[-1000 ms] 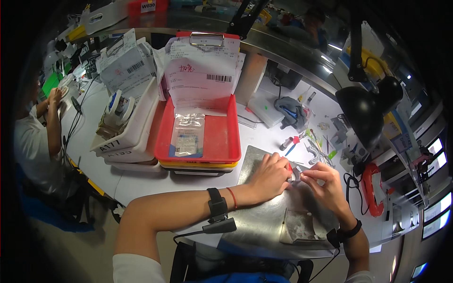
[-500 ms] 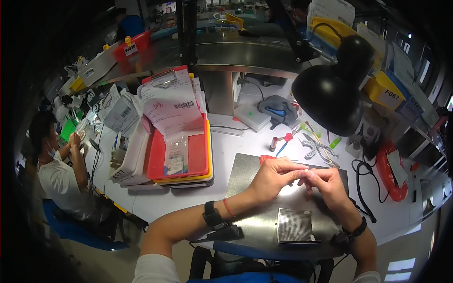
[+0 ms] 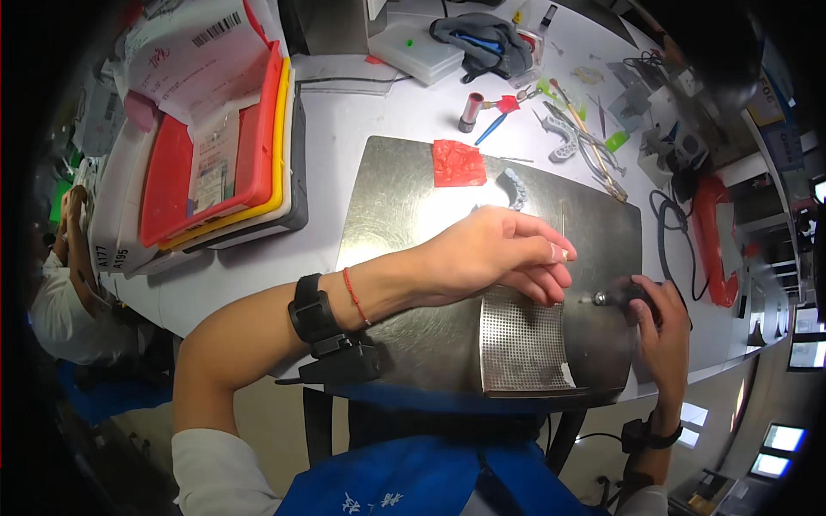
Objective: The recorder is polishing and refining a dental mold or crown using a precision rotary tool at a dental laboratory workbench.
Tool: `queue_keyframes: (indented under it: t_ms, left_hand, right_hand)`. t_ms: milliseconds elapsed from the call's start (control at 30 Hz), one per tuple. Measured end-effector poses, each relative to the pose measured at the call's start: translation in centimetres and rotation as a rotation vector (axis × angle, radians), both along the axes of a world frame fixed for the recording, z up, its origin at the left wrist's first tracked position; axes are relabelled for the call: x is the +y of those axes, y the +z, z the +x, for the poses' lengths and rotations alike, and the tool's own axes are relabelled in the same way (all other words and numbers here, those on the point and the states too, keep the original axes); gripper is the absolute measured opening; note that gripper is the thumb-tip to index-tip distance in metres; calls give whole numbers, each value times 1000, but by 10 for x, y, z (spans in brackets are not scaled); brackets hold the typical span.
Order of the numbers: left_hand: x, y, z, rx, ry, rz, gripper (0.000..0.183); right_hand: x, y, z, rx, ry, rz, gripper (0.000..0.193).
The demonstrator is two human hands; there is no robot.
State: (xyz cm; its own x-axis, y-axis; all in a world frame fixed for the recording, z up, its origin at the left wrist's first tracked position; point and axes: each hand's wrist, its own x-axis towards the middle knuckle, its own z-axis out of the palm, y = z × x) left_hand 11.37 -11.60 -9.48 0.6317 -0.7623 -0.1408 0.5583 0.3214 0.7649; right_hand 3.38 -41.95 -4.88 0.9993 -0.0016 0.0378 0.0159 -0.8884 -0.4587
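Observation:
My left hand (image 3: 495,254) hovers over the metal work plate (image 3: 413,344), thumb and fingertips pinched on a small whitish piece (image 3: 564,254). It is too small to make out further. At the plate's right side, my right hand (image 3: 662,322) is closed around a dark rotary handpiece (image 3: 618,295) with a shiny tip pointing left. Partly under my left hand lies a curved, perforated metal sheet (image 3: 520,344). Beyond that hand are a grey dental arch model (image 3: 514,187) and a red square sheet (image 3: 459,163).
Stacked red, yellow and white trays (image 3: 280,163) with papers stand at the left. Behind the plate are pliers (image 3: 594,146), a grey tray-shaped piece (image 3: 561,139), a small red-topped cylinder (image 3: 471,112) and a clear box (image 3: 417,53). A black cord (image 3: 667,224) and a lamp occupy the right.
My right hand has parted from my left and moved right onto the handpiece. The left keeps its pinch. The view has tipped down, showing the dental model and red sheet more fully.

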Motion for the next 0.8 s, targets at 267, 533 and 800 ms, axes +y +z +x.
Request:
queue_keyframes:
  t_ms: [267, 533, 800]
  left_hand:
    - [9, -3, -9, -46, 1, -62, 33]
    - [13, -11, -3, -42, 22, -118, 31]
    - [16, -13, -2, 108, 20, -137, 34]
  right_hand:
    - [-53, -20, -8, -10, -288, 314, 23]
    - [-49, -9, 32, 492, -208, 895, 33]
    - [24, 12, 63, 514, 693, 1524, 41]
